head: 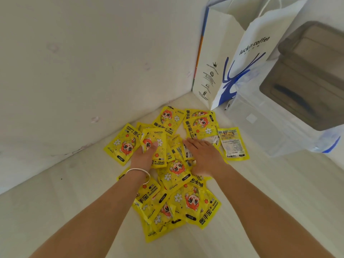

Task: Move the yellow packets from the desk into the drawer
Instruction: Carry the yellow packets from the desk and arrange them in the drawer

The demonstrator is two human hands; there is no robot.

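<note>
Yellow packets (173, 170) lie in a loose overlapping heap on the desk (55, 211), near its far corner by the wall; drawer not in view. Left hand (144, 155) and right hand (202, 157) rest palm-down on the far half of the heap, fingers spread flat, gripping nothing yet. Best move, as I judge it: sweep both hands inward to bunch the slick packets into one stack before lifting, minding the stray packet (232, 144) at the right beside the paper bag (229, 58).

Packets (172, 170) on desk (55, 202), paper bag (232, 58) behind, at right.
</note>
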